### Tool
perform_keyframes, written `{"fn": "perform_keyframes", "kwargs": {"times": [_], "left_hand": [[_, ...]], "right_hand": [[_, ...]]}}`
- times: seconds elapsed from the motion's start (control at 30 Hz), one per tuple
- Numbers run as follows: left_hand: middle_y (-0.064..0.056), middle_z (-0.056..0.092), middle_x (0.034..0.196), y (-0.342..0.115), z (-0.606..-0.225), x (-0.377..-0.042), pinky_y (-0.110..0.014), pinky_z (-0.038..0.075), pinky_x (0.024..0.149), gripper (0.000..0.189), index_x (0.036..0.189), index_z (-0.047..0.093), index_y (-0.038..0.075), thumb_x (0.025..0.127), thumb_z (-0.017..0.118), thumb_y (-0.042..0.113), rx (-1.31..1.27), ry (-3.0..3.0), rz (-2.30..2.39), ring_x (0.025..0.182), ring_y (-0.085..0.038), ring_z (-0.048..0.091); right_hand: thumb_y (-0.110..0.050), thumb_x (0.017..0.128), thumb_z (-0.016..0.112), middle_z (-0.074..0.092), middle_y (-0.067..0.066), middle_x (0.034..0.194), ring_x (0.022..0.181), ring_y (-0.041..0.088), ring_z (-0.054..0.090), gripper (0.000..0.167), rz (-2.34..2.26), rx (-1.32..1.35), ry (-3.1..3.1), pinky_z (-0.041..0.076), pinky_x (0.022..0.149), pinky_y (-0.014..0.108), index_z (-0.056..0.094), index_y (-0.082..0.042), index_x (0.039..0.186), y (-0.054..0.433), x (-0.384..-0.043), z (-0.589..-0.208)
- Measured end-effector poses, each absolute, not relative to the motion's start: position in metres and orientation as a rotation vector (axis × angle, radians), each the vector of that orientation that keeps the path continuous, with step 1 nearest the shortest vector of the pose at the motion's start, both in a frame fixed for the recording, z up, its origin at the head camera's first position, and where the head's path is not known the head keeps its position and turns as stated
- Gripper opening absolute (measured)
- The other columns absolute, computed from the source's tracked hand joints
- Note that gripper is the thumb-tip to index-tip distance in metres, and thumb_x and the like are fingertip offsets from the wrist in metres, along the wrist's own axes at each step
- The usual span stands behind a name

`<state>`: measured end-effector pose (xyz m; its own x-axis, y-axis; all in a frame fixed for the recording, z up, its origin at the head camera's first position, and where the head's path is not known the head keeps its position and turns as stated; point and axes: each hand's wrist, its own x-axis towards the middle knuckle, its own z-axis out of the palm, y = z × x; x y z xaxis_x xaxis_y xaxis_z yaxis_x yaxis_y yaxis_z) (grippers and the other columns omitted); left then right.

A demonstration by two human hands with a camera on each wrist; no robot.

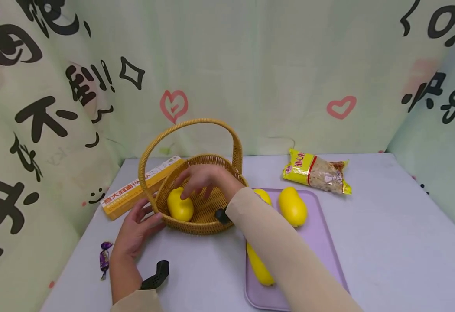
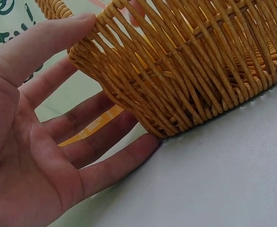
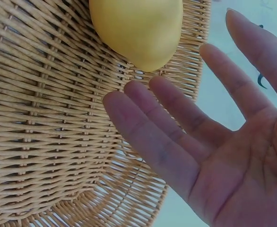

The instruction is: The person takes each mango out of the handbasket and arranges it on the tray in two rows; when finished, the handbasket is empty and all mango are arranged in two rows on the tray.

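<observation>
A brown wicker basket (image 1: 204,228) with a tall arched handle stands on the table. Inside it, towards the left, lies a smooth yellow fruit (image 1: 180,207) that looks like a lemon, with a blunt tip in the right wrist view (image 3: 138,33). My right hand (image 1: 206,177) is over the basket, its fingers loosely spread beside the fruit; the right wrist view shows a gap between them and nothing held. At the basket's left end, my left hand (image 1: 135,229) touches the wicker, thumb at the rim and the other fingers extended along the outside (image 2: 53,137).
Right of the basket is a lilac tray (image 1: 323,242) with a yellow fruit (image 1: 292,207) and other yellow items partly behind my right sleeve. A yellow snack bag (image 1: 316,172) lies behind it. Left are a long orange box (image 1: 134,195) and a purple wrapped candy (image 1: 104,260).
</observation>
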<state>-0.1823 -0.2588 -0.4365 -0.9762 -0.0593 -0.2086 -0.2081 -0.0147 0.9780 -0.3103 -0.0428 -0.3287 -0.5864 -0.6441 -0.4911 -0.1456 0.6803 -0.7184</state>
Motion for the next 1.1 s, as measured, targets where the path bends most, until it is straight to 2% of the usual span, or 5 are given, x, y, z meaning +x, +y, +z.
{"fn": "perform_keyframes", "kwargs": {"times": [0.27,0.53,0.73,0.87,1.1], "left_hand": [[-0.01,0.036,0.162,-0.26,-0.438,-0.182,-0.04,0.054,0.107,0.076,0.164,0.029,0.028,0.1,0.07,0.022,-0.288,2.122,2.151,0.139,-0.026,0.048],[-0.01,0.038,0.16,-0.258,-0.437,-0.183,-0.038,0.055,0.105,0.073,0.162,0.031,0.027,0.101,0.069,0.02,-0.289,2.124,2.149,0.131,-0.021,0.056],[-0.011,0.037,0.162,-0.259,-0.438,-0.184,-0.039,0.054,0.106,0.077,0.164,0.029,0.029,0.099,0.071,0.022,-0.294,2.122,2.145,0.139,-0.028,0.05],[-0.011,0.037,0.162,-0.259,-0.438,-0.184,-0.04,0.054,0.107,0.077,0.163,0.029,0.029,0.099,0.071,0.021,-0.306,2.119,2.148,0.143,-0.031,0.047],[-0.011,0.039,0.161,-0.259,-0.437,-0.185,-0.037,0.056,0.104,0.076,0.163,0.03,0.027,0.099,0.071,0.02,-0.304,2.142,2.129,0.139,-0.03,0.05]], "right_hand": [[-0.023,0.097,0.073,0.054,0.005,0.151,0.13,0.037,0.058,0.053,-0.723,-0.612,2.124,0.059,0.099,0.052,0.058,-0.027,0.148,-0.053,-0.31,-0.323],[-0.021,0.094,0.077,0.051,0.006,0.152,0.124,0.034,0.061,0.053,-0.72,-0.562,2.097,0.062,0.092,0.05,0.062,-0.03,0.144,-0.06,-0.304,-0.334],[-0.013,0.092,0.077,0.048,0.008,0.154,0.123,0.032,0.062,0.056,-0.662,-0.576,2.1,0.065,0.085,0.045,0.063,-0.032,0.142,-0.059,-0.305,-0.34],[-0.011,0.092,0.078,0.045,0.007,0.156,0.123,0.031,0.062,0.056,-0.651,-0.578,2.078,0.065,0.085,0.043,0.064,-0.034,0.141,-0.06,-0.307,-0.343],[-0.012,0.092,0.078,0.048,0.008,0.153,0.114,0.028,0.066,0.055,-0.643,-0.595,2.063,0.064,0.086,0.04,0.064,-0.033,0.141,-0.058,-0.31,-0.345]]}}
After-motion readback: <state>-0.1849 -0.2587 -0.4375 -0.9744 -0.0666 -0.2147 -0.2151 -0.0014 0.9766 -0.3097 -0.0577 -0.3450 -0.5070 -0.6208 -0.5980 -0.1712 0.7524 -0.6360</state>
